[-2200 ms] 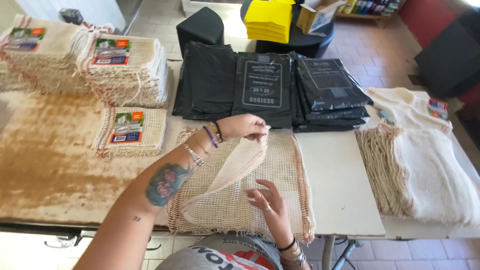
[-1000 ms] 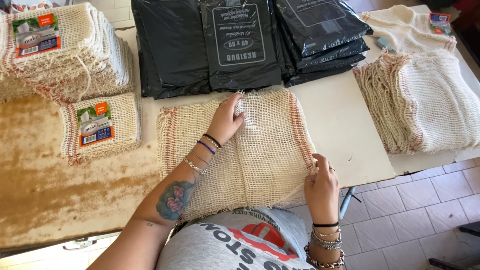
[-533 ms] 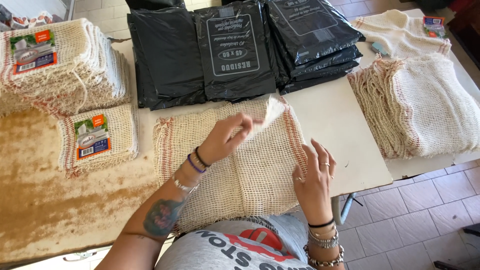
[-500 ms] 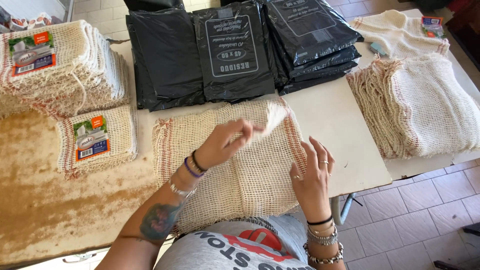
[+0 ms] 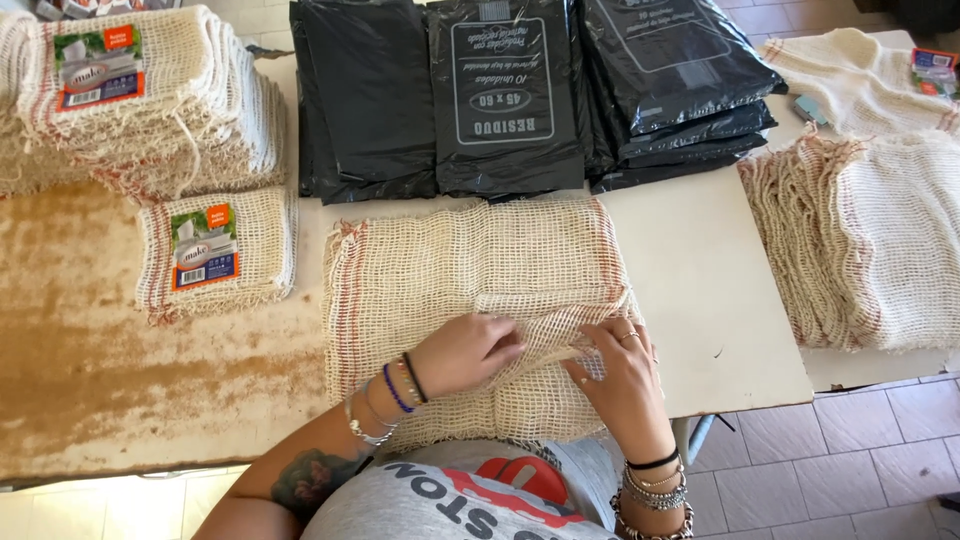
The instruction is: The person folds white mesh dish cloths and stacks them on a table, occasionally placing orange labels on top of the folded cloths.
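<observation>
Mesh cloth (image 5: 470, 270) lies folded under left hand (image 5: 462, 352) and right hand (image 5: 618, 372).

A bench (image 5: 720, 300) with a smooth cream top fills the middle of the view, seen from above in even, bright light. To its left, touching it, stands a second bench surface (image 5: 110, 380) that is worn and stained brown in blotches. A third pale surface (image 5: 870, 365) adjoins on the right. A thin metal leg (image 5: 698, 440) shows under the cream top's near edge. The floor (image 5: 840, 460) at lower right is laid with square reddish-brown tiles with pale joints. Along the lower left, the floor tiles (image 5: 100, 505) look lighter, almost cream. No walls or windows can be seen.
</observation>
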